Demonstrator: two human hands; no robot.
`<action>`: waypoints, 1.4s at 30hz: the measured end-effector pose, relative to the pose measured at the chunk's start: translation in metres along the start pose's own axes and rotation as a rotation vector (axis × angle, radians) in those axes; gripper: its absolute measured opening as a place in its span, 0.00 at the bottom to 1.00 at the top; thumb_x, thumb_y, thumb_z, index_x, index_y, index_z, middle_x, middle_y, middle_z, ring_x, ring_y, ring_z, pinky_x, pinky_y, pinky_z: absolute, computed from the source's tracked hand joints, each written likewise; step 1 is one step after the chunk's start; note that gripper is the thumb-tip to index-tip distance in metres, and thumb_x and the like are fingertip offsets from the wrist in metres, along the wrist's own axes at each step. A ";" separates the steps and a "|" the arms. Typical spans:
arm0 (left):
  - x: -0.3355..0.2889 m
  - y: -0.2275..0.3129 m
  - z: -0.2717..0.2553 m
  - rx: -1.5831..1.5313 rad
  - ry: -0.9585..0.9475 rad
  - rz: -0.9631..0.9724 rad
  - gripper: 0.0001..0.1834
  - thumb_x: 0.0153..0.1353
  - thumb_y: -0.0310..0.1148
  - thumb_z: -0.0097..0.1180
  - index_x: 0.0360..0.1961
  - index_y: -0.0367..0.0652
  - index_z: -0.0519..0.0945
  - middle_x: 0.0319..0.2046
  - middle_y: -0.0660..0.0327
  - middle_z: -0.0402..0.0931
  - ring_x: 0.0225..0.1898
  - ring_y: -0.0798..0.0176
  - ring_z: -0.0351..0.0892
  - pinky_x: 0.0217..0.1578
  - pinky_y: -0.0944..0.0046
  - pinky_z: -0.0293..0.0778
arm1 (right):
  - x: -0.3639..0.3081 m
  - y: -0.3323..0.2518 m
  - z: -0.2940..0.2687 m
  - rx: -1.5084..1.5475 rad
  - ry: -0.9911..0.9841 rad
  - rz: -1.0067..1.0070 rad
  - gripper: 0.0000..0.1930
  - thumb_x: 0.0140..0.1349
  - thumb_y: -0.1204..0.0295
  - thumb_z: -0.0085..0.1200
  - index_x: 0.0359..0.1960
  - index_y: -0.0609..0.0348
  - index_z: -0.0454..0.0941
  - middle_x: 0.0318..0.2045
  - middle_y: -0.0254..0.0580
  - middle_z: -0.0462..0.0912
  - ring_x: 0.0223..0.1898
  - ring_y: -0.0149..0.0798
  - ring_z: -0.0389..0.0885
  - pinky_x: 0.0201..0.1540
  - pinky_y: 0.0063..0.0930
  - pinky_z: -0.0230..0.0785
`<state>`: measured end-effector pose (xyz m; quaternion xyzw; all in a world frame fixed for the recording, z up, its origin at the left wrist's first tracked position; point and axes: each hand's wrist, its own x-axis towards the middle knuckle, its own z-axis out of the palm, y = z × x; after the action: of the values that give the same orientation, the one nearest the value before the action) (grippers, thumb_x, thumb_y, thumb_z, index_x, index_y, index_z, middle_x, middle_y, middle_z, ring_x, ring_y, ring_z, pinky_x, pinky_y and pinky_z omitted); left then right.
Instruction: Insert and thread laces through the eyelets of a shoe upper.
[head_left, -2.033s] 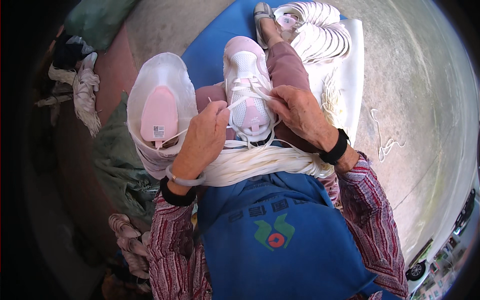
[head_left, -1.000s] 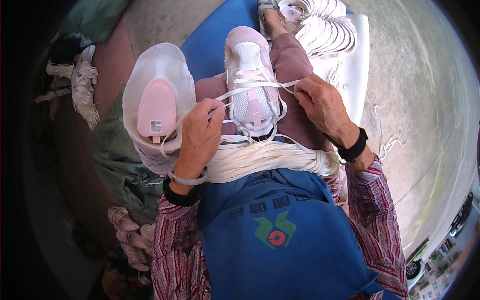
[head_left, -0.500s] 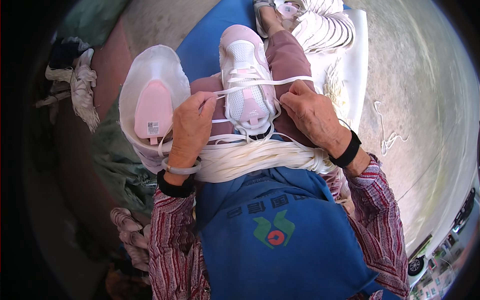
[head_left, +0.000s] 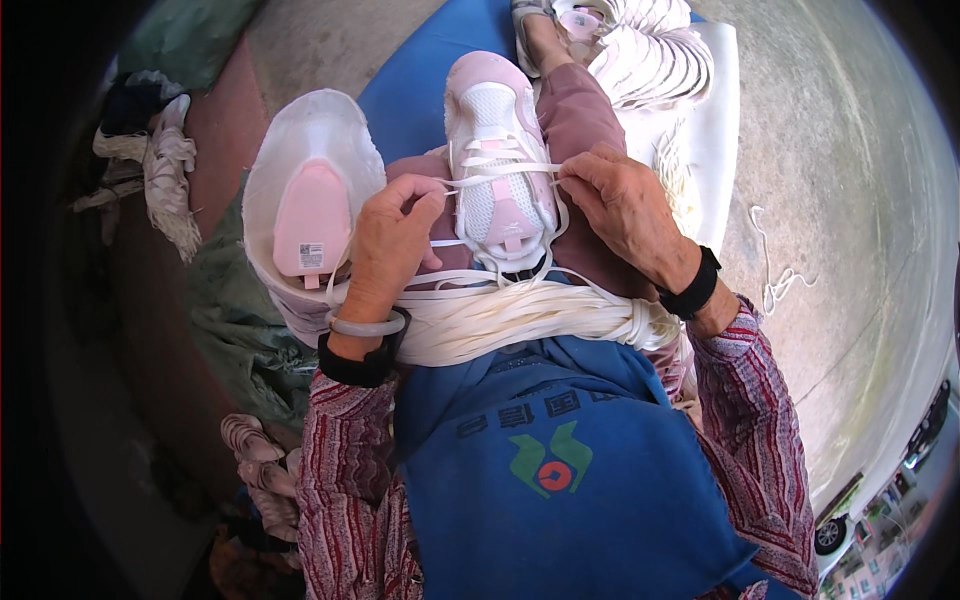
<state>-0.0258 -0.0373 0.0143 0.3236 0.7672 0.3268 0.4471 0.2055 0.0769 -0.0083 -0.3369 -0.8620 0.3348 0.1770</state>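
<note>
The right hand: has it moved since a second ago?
Yes, leftward, judged against the loose lace lying on the floor. The right hand now has its fingertips closer to the edge of the pink-and-white sneaker.

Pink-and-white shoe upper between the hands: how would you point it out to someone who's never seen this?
From the big blue cloth at the bottom, go up past the bundle of cream laces. Just above, between the left hand and right hand, is the shoe upper. A white lace crosses its mesh front, whereas the neighbouring upper on its left shows a white inside and pink tongue.
</note>
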 end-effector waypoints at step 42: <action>0.010 0.012 0.005 -0.128 -0.038 -0.083 0.13 0.65 0.34 0.53 0.42 0.34 0.80 0.35 0.59 0.79 0.33 0.67 0.81 0.26 0.71 0.80 | 0.013 0.005 0.006 0.230 0.035 0.099 0.07 0.60 0.73 0.56 0.33 0.66 0.81 0.29 0.51 0.81 0.29 0.47 0.80 0.35 0.34 0.72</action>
<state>-0.0224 -0.0215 0.0168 0.2683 0.7488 0.3501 0.4947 0.1954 0.0858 -0.0156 -0.3621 -0.7972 0.4339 0.2127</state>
